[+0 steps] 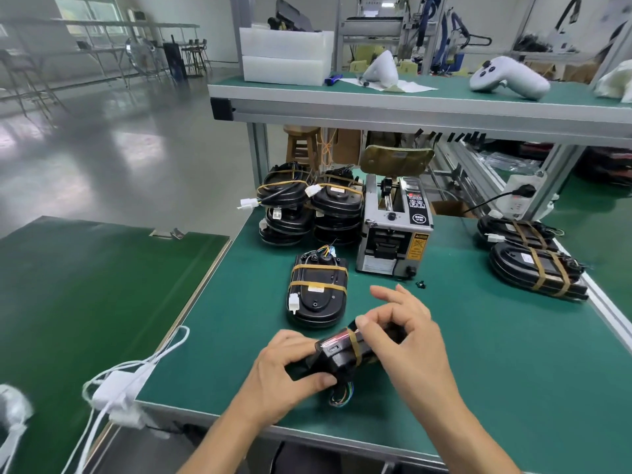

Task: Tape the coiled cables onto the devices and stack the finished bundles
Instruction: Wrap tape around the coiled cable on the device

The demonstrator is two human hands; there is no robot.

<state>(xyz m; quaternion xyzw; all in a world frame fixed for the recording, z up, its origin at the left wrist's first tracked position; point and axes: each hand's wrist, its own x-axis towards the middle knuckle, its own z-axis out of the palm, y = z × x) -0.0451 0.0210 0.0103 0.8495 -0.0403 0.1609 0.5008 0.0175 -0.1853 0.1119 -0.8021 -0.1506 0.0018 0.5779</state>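
Device (pixel 337 359) sits between both hands, left hand (pixel 287 374) gripping it, right hand (pixel 407 331) pinching its tape (pixel 354 340) (brown).

Teal-green matted counter (pixel 478 354); glossy black plastic devices (pixel 316 295) banded with tan tape strips (pixel 318 268); silver-grey metal tape dispenser (pixel 393 230) bearing a yellow warning label (pixel 418 247); white plastic connector (pixel 293 302).

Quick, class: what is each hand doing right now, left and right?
Left hand: grips the end of the black device on the green table.
Right hand: pinches the brown tape around the device, other fingers spread.
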